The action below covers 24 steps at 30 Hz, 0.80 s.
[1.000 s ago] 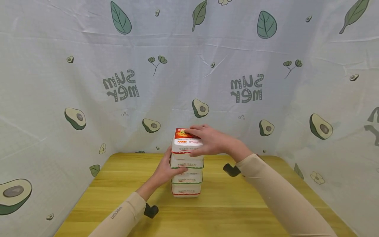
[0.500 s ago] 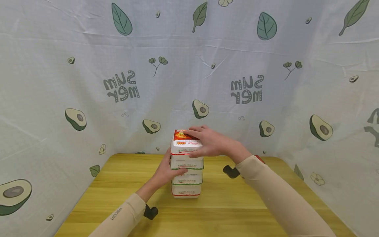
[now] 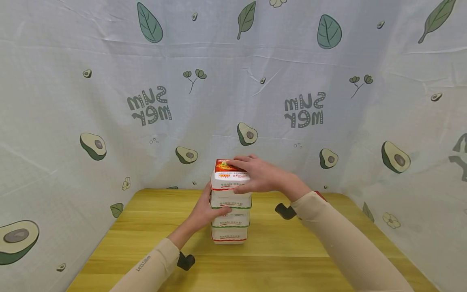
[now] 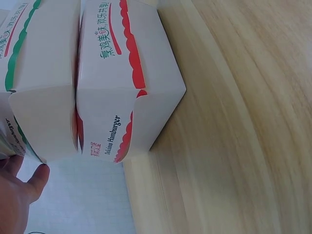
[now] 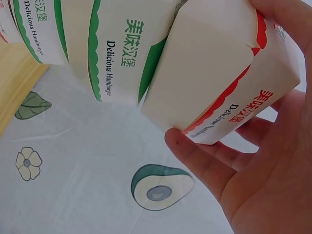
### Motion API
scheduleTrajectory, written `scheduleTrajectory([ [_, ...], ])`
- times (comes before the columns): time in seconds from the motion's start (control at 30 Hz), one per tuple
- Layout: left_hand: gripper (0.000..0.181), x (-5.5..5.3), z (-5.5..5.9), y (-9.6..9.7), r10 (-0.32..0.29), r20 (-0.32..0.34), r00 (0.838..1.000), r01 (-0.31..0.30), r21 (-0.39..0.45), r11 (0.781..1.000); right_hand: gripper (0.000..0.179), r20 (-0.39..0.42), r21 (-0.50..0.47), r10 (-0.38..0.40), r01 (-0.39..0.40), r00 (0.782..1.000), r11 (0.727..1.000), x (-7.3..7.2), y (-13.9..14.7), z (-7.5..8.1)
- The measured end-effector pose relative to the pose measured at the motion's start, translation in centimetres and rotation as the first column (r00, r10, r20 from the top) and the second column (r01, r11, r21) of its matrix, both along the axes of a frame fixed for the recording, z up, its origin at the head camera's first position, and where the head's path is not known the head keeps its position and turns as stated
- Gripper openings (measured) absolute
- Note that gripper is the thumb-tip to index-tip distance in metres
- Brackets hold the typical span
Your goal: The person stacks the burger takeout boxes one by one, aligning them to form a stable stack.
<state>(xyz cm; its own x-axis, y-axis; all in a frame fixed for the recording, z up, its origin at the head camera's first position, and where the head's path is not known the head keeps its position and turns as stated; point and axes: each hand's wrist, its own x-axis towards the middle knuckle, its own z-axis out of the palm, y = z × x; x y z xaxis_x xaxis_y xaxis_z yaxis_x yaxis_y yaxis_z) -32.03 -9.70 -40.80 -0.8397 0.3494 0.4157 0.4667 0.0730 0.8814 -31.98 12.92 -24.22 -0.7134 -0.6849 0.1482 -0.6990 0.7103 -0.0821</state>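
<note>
The left hand gripped the left side of the box stack, thumb across the front near mid-height. The stack comprised four white hamburger boxes on the worktop, trimmed red at top and bottom, green between. The top box was held by the right hand, fingers over its lid. A red item showed partly behind the right sleeve.

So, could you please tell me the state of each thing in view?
Top box: closed, right hand gripping it
Upper middle box: closed, left hand holding it
Lower middle box: closed, in the stack
Bottom box: closed, on table
Cloth: hanging, wrinkled
Red thing: mostly hidden, state unclear
</note>
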Motion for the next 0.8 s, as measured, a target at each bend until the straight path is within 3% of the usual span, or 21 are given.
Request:
scheduleTrajectory([
  [0.17, 0.099, 0.3, 0.3, 0.0, 0.004, 0.031, 1.0, -0.004, 0.005, 1.0, 0.085, 0.001, 0.0, 0.005, -0.005, 1.0, 1.0, 0.1, 0.0, 0.1],
  [0.3, 0.101, 0.6, 0.5, -0.1, 0.051, 0.047, 0.998, -0.051, -0.003, 0.999, 0.085, 0.002, -0.003, 0.006, -0.006, 1.0, 1.0, 0.1, 0.0, 0.1],
  [0.57, 0.1, 0.2, 1.7, -0.2, 0.093, -0.037, 0.995, -0.092, 0.025, 0.995, 0.085, 0.005, -0.005, 0.009, -0.009, 1.0, 1.0, 0.0, -0.1, 0.0],
  [0.8, 0.106, -0.2, 3.2, -0.1, 0.08, -0.041, 0.996, -0.078, 0.048, 0.996, 0.086, 0.006, -0.011, 0.015, -0.015, 1.0, 1.0, 0.0, 0.0, 0.0],
])
